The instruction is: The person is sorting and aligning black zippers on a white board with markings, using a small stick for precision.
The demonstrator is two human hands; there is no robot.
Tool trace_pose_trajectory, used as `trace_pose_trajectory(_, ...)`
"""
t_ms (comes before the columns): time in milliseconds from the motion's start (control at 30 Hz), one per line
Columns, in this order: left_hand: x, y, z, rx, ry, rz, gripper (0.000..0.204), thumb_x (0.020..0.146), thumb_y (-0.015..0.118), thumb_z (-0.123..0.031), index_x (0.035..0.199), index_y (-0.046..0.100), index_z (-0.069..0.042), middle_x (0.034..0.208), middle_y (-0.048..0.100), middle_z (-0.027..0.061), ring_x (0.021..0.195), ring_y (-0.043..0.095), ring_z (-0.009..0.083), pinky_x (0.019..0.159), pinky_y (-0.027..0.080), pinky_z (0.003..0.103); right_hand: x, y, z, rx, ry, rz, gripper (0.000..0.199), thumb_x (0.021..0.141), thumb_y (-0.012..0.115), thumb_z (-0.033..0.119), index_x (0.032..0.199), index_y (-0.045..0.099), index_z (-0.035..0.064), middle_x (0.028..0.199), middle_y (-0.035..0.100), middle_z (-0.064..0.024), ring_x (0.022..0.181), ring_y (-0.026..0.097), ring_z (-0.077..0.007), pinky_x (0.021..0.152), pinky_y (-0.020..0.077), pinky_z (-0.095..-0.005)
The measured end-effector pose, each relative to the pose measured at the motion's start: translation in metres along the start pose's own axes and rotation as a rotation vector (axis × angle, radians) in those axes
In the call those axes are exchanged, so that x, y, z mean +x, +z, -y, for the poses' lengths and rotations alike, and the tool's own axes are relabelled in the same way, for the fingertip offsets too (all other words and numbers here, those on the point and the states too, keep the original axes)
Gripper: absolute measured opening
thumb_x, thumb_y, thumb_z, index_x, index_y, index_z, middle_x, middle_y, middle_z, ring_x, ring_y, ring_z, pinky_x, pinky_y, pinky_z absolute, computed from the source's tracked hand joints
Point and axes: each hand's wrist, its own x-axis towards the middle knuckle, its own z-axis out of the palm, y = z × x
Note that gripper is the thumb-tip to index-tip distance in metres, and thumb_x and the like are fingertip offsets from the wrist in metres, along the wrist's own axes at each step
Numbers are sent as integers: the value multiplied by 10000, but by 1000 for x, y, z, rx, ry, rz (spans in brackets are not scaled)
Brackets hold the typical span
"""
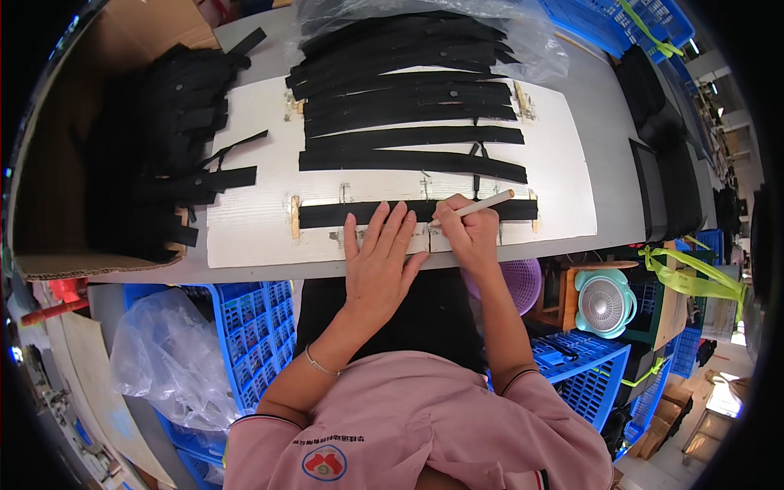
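Your left hand lies flat, fingers spread, pressing a black strap onto the white board on the counter. Your right hand grips a pale pencil touching that strap.

Pen tip hidden behind right hand, so contact with the black strip can't be confirmed. Left hand covers the strip's middle and the white board edge under it. Strips under the clear plastic bag blur together, count unreadable. Black pile in the cardboard box is too dark to separate into pieces. Blue crate cut off by the top edge. Table far right end lost in fisheye rim.
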Motion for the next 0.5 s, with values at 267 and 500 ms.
trace_pose_trajectory(267,0,-4,-3,41,-4,24,557,954,711,-327,1415,588,-40,1480,554,108,1423,459,302,1225,172,590,-6,-56,7,331,158,-246,215,1000,613,100,846,722,-3,690,643,-16,622,554,-54,571,414,-228)
trace_pose_trajectory(500,3,-2,-4,3,-21,61,551,951,717,-297,1427,580,-57,1517,529,113,1466,415,312,1233,142,591,-1,-88,-33,230,333,-256,228,1033,603,153,906,719,4,708,621,2,644,510,-44,585,382,-223)
